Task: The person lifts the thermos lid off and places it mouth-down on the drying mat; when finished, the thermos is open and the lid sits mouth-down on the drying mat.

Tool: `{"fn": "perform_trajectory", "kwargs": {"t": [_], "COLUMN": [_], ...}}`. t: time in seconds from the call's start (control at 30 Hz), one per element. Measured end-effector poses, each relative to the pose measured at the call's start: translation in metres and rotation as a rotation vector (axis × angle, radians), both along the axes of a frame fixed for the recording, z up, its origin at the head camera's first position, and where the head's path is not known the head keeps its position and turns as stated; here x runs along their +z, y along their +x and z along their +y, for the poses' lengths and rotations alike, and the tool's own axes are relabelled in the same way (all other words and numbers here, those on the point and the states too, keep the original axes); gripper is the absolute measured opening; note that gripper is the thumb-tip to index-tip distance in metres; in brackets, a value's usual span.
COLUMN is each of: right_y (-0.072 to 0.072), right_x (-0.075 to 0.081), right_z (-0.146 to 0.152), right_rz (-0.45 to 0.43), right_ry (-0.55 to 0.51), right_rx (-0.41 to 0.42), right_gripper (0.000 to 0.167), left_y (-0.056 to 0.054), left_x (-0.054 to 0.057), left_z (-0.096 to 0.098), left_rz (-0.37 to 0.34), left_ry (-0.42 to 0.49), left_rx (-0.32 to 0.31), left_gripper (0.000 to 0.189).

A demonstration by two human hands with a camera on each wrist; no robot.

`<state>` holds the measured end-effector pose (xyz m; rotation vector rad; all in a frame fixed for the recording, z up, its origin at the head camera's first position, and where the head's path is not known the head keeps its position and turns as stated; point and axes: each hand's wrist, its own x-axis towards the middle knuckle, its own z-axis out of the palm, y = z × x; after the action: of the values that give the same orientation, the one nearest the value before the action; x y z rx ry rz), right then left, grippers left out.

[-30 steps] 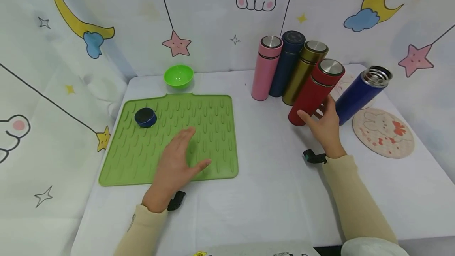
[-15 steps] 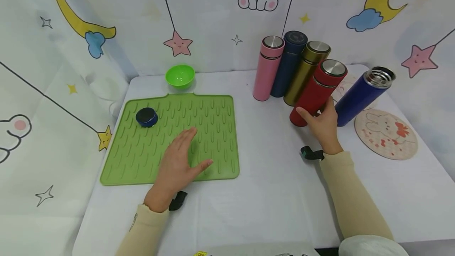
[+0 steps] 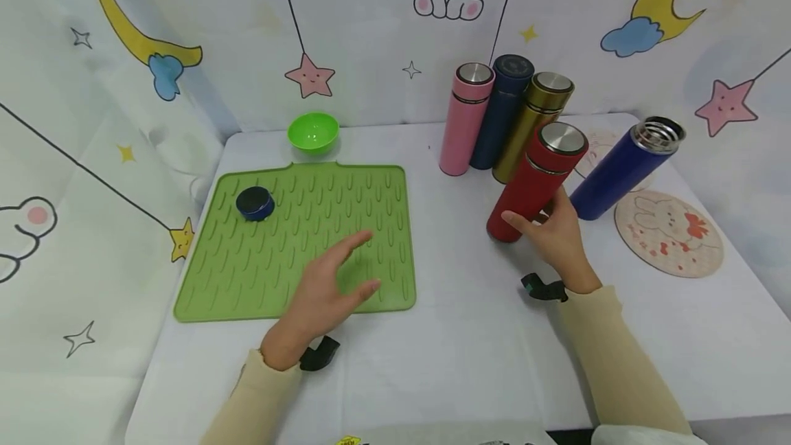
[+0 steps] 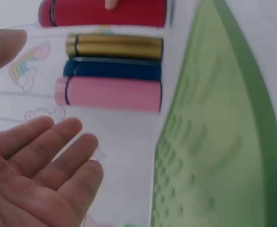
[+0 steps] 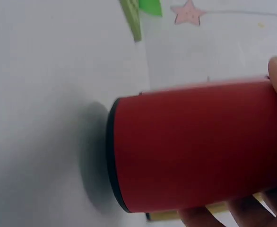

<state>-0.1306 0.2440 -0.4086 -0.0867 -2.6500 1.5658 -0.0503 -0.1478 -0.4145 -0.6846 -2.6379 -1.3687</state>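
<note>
My right hand (image 3: 556,239) grips a red thermos flask (image 3: 531,187) with a steel-topped lid, thumb on the near side and fingers behind. In the right wrist view the red flask's (image 5: 195,146) base shows a gap and a shadow over the tabletop. My left hand (image 3: 327,294) hovers over the near part of the green ridged mat (image 3: 371,198), fingers extended, thumb apart, holding nothing. In the left wrist view that palm (image 4: 30,184) faces the flasks. A dark blue lid (image 3: 255,203) lies on the mat. Just right of my right hand stands a lidless blue flask (image 3: 624,170).
Pink (image 3: 463,122), navy (image 3: 502,112) and gold (image 3: 531,129) flasks stand in a row at the back. A green bowl (image 3: 313,133) sits behind the mat. A round bunny coaster (image 3: 669,232) lies at the right, with another coaster (image 3: 599,150) partly hidden behind the blue flask.
My right hand has brought the red flask nearer and slightly left, away from the gold one. My left hand has shifted right, its fingers now pointing more to the right.
</note>
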Motion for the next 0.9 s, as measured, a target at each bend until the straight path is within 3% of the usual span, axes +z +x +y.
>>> {"fn": "perform_trajectory", "kwargs": {"t": [0.17,0.4,0.53,0.7,0.9], "right_y": [0.019,0.041,0.05,0.054,0.054], "right_x": [0.004,0.003,0.001,-0.001,-0.005], "right_z": [-0.024,-0.055,-0.067,-0.08,-0.086], "right_rz": [0.087,0.242,0.271,0.301,0.334], "right_ry": [0.025,-0.013,-0.007,0.004,-0.005], "right_rx": [0.167,0.423,0.537,0.634,0.715], "right_gripper": [0.075,0.069,0.068,0.073,0.076], "left_y": [-0.005,-0.021,-0.029,-0.033,-0.031], "left_x": [0.018,0.052,0.071,0.08,0.089], "left_z": [0.02,0.047,0.059,0.063,0.059], "left_rz": [-0.023,0.009,0.028,-0.007,-0.07], "left_ry": [0.152,0.148,0.236,0.398,0.412], "left_rx": [-0.14,-0.222,-0.324,-0.502,-0.606], "left_gripper": [0.065,0.07,0.083,0.095,0.091]}}
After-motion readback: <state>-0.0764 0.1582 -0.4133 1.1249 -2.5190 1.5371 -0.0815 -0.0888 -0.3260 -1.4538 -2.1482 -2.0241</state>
